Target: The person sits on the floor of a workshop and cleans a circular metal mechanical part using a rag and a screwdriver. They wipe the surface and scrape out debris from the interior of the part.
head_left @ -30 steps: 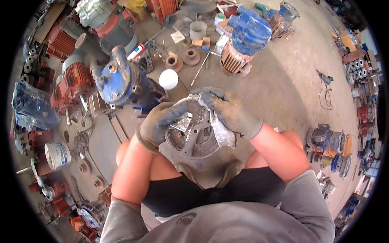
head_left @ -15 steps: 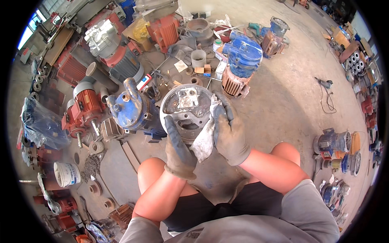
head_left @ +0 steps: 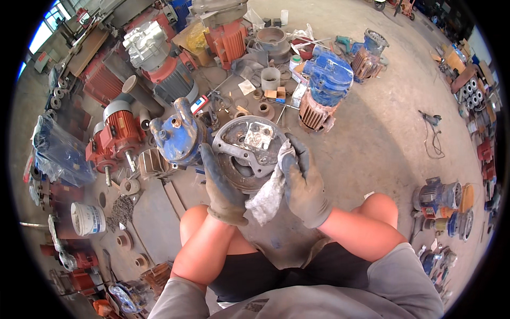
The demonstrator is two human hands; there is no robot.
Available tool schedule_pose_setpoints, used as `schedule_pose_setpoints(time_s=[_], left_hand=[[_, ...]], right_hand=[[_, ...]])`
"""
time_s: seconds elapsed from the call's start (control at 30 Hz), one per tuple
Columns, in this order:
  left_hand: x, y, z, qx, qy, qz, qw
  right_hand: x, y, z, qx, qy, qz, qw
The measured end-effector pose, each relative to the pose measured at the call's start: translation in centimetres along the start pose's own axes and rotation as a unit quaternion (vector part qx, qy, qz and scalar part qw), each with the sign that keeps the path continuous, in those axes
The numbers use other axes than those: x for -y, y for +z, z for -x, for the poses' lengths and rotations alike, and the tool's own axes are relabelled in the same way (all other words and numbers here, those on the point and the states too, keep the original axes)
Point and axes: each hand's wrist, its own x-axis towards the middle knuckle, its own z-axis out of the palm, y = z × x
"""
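A round, dark metal end cover [head_left: 231,169] is raised between my two gloved hands. Its inner side shows, with a raised cross bar, a curved opening and a whitish square patch. My left hand [head_left: 224,189] presses along its left rim, fingers stretched up the side. In my right hand [head_left: 307,186] is a crumpled whitish rag [head_left: 268,198], pinched against the right rim and hanging below it. The cover hides some of the fingers behind it. Just beyond my left hand stands a blue pump-like housing [head_left: 183,139] with a stub pipe on top.
A blue gear motor [head_left: 326,80] with a rusty finned base stands ahead to the right. Red motors [head_left: 123,130] crowd the left, near a white bucket [head_left: 88,219]. A grey cup [head_left: 270,78] and small boxes lie ahead. A corded tool [head_left: 431,119] rests on the right-hand floor.
The cover has turned clockwise, so its cross bar now slopes down to the right. My left hand has shifted from the cover's front to its left rim. The whole view has slid slightly.
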Motion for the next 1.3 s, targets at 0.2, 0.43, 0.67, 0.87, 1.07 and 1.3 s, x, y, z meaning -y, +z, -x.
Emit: schedule_pose_setpoints(time_s=[0.2, 0.43, 0.67, 0.87, 1.07, 1.3], left_hand=[[-0.4, -0.9, 0.4, 0.058, -0.123, 0.002, 0.991], [0.1, -1.4, 1.8, 0.095, -0.198, -0.174, 0.96], [-0.5, -0.8, 1.2, 0.034, -0.294, -0.205, 0.933], [1.3, -0.5, 3.3, 0.124, -0.235, -0.248, 0.932], [1.4, -1.3, 1.5, 0.19, -0.181, -0.242, 0.934], [-0.2, -1.6, 1.6, 0.046, -0.282, -0.077, 0.955]], right_hand=[[0.7, -3.6, -3.2, 0.037, 0.01, 0.018, 0.999], [-0.2, -6.6, -5.3, 0.212, 0.13, -0.018, 0.968], [0.7, -6.4, -7.9, 0.322, 0.1, 0.053, 0.94], [0.5, -4.2, -7.5, 0.428, -0.122, 0.168, 0.879], [1.7, -4.9, -8.8, 0.407, 0.059, 0.123, 0.903], [-1.1, -7.6, -7.3, 0.321, 0.276, -0.098, 0.9]])
